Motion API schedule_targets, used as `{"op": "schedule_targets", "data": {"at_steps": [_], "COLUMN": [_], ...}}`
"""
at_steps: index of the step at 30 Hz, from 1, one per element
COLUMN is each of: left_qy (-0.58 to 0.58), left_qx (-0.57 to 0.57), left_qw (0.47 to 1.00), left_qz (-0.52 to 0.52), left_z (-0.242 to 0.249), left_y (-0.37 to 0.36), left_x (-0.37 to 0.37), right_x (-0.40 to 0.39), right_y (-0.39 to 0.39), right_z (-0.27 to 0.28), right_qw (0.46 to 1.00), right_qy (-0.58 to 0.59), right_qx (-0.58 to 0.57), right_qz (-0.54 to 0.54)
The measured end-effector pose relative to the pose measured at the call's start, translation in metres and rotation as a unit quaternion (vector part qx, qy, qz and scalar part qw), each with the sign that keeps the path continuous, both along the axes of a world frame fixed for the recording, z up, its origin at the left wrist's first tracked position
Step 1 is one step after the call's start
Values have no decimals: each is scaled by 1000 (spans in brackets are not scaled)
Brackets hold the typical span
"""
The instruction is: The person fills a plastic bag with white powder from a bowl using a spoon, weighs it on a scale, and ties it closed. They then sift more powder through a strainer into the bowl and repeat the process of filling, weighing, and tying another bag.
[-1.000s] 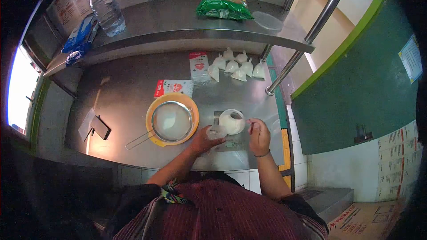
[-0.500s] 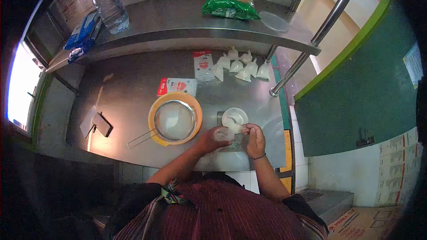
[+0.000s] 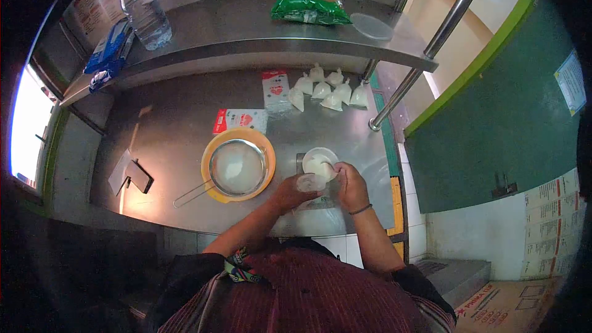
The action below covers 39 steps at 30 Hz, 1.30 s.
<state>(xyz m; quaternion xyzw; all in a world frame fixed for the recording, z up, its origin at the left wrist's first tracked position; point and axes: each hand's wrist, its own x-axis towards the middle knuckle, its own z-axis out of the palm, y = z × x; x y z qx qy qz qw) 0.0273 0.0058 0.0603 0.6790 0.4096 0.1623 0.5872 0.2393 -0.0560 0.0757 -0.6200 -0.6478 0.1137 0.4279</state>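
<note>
My left hand (image 3: 287, 193) holds a small clear plastic bag (image 3: 310, 182) with its mouth open, just in front of a white bowl of white powder (image 3: 320, 162). My right hand (image 3: 351, 186) is right beside the bag and holds a small spoon whose tip reaches over the bag's mouth. The bowl stands on a small scale (image 3: 300, 161) on the steel counter. To the left sits an orange basin (image 3: 213, 192) with a metal sieve (image 3: 238, 168) resting in it, handle pointing toward the front left.
Several filled, tied white bags (image 3: 327, 92) lie at the back of the counter (image 3: 166, 135), near two red-and-white packets (image 3: 275, 91). A phone (image 3: 139, 177) lies at the left. The upper shelf carries a water bottle (image 3: 142, 5), a green packet (image 3: 310, 2) and a clear lid (image 3: 371, 26).
My right hand has come in from the right, first to the bowl, then to the bag's mouth. My left hand has lifted the bag closer to the bowl.
</note>
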Motion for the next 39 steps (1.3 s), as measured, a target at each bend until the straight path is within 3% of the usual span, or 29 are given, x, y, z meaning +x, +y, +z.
{"op": "schedule_targets", "data": {"at_steps": [2,7,9,12,14,18,21,24,26,32,35,39], "left_qy": [-47,-10,20,37,-10,5,87,81,9,40,65,129], "left_qx": [-7,27,37,63,8,22,83,58,-8,32,22,22], "left_qw": [999,1000,999,997,999,1000,993,995,999,998,997,990], "left_qz": [12,6,10,6,-32,-8,21,22,40,30,39,49], "left_z": [-15,3,3,-5,-4,21,20,22,46,-34,-27,19], "left_y": [-1,-5,-4,-3,0,0,12,20,16,39,38,36], "left_x": [2,3,3,2,-1,-8,-12,-14,-13,-18,-15,-9], "right_x": [1,6,9,10,12,13,16,22,28,34,38,43], "right_y": [0,5,6,7,10,12,14,18,22,27,29,32], "right_z": [-2,-29,-38,-40,-45,-42,-35,-34,-38,-25,-14,0], "right_qw": [998,970,916,899,897,894,872,849,841,825,821,816], "right_qy": [49,221,392,428,433,434,476,515,525,547,551,559], "right_qx": [6,17,-21,11,16,28,29,27,24,30,21,25], "right_qz": [-32,-103,-87,-90,-89,-107,-115,-116,-129,-139,-149,-143]}}
